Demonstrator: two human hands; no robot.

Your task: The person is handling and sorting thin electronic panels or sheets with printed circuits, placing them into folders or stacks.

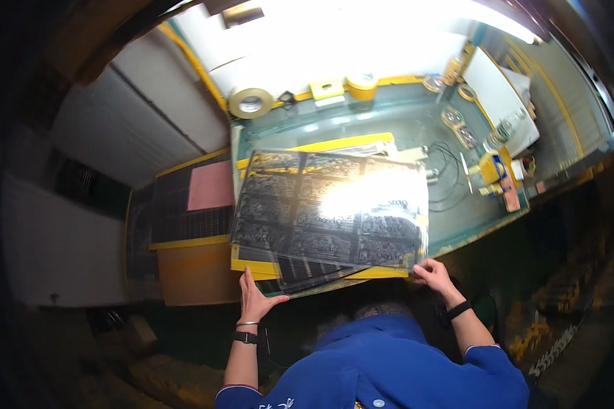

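A large glossy dark film sheet (320, 225) with printed rectangular blocks lies over a stack on the glass-topped table. Lamp light glares off its right half. Beneath it, a dark gridded panel (307, 273) sits at a slant, and yellow-edged sheets (252, 266) stick out at the near side. My right hand (432, 277) pinches the film sheet's near right corner. At the near left corner, my left hand (254, 300) has thumb and forefinger spread wide along the stack's edge; some of its fingers are hidden.
A tape roll (251, 103), a yellow tub (362, 86) and a yellow box (327, 88) line the back. To the right are a clear bottle (499, 136), a white pen (465, 172), a black cable (450, 170) and a yellow holder (492, 168). A pink sheet (210, 185) lies left.
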